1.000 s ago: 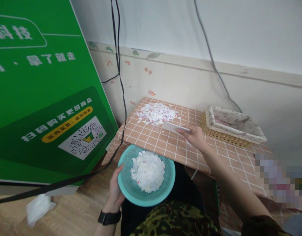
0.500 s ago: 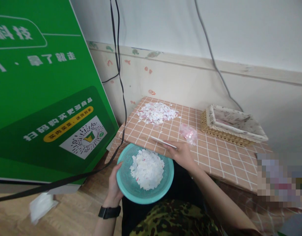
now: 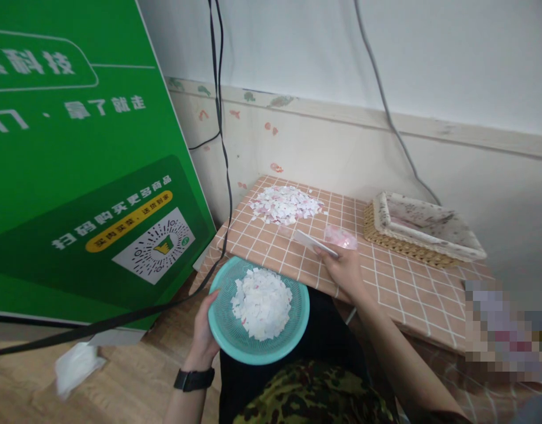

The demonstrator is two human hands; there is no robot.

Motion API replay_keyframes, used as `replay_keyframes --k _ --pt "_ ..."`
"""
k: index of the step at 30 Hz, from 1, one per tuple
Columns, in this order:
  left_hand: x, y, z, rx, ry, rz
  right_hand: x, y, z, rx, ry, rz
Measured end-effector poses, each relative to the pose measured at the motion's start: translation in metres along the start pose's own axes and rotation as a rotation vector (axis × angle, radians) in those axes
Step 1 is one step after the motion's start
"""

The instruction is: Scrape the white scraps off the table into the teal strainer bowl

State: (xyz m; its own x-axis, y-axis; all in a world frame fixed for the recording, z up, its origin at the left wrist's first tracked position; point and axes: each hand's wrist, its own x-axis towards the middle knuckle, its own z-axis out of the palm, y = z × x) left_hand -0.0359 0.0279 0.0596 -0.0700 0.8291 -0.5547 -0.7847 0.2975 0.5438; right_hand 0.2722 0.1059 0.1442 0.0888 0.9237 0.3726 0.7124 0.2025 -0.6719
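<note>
My left hand (image 3: 205,331) is closed on the left rim of a round turquoise colander (image 3: 220,294), which sits low against the table's front edge. A heap of small white paper scraps (image 3: 261,305), with a few pinkish bits, lies inside it. My right hand (image 3: 344,268) grips a thin, flat white card-like piece (image 3: 313,241) just above the tabletop. Beyond that hand lies a crumpled clear plastic bag (image 3: 340,237) with pink in it. Farther back, a second pile of paper scraps (image 3: 285,204) is spread on the checked cloth.
The brown checked table (image 3: 412,294) stands against the wall. A lined wicker basket (image 3: 403,245) is at its back right. A black strap (image 3: 227,194) hangs past the left corner, beside a green panel (image 3: 89,147). A white plastic bag (image 3: 78,366) lies on the floor.
My right hand has moved right and farther over the table with the white card-like piece. My left hand still holds the colander in nearly the same place.
</note>
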Motion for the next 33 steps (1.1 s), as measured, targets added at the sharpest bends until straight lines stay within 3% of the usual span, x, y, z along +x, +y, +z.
replay_keyframes --k 11,16,19,22,24,27,33 --pt "0.005 0.008 0.005 0.022 -0.027 0.041 -0.009 -0.044 0.041 0.195 -0.261 -0.216" --pt "0.003 0.008 0.005 0.030 -0.020 0.040 -0.027 -0.059 0.040 0.297 -0.398 -0.281" --pt "0.002 0.008 0.003 0.024 -0.011 0.036 -0.016 -0.043 0.027 0.248 -0.237 -0.164" --pt "0.002 0.007 0.002 0.006 -0.001 0.046 0.008 -0.015 0.013 0.047 0.020 -0.050" --pt "0.003 0.003 0.001 -0.007 0.018 0.040 0.021 0.001 0.007 -0.075 0.117 -0.028" --pt "0.004 -0.006 -0.001 -0.019 0.022 0.015 0.028 0.012 0.007 -0.129 0.101 -0.028" --pt "0.004 -0.036 -0.011 -0.012 0.036 -0.082 0.032 0.006 0.018 -0.027 0.019 -0.027"
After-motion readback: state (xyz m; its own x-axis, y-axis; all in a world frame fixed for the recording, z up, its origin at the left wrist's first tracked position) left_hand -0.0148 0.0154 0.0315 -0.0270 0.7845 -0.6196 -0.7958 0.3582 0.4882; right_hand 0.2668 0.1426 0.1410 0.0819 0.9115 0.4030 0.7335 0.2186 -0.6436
